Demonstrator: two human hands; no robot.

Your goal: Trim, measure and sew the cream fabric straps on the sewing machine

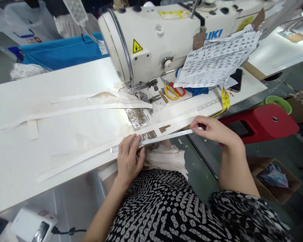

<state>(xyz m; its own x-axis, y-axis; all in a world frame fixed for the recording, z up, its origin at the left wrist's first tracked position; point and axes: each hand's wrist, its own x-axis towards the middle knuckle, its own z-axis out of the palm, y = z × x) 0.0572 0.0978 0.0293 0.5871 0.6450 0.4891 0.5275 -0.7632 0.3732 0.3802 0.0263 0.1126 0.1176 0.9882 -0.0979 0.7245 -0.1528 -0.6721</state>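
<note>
A white tape measure (pixel 166 137) runs straight along the table's front edge between my two hands. My left hand (pixel 128 156) presses it down near its end, fingers over the tape and thumb apart from them. At the other end, the fingertips of my right hand (pixel 212 131) are closed in a pinch on the tape. A long pale fabric strip (pixel 91 154) lies just behind the tape, partly covering a printed ruler scale (pixel 98 155). Another pale strip (pixel 96 108) reaches the sewing machine's needle area.
The sewing machine (pixel 154 43) stands at the back with a handwritten sheet (pixel 214 58) hanging from it. Scissors (pixel 173 92), a phone (pixel 236 80) and a yellow tape measure (pixel 225 101) lie nearby. Right are a red stool (pixel 265 122) and a cardboard box (pixel 288 195).
</note>
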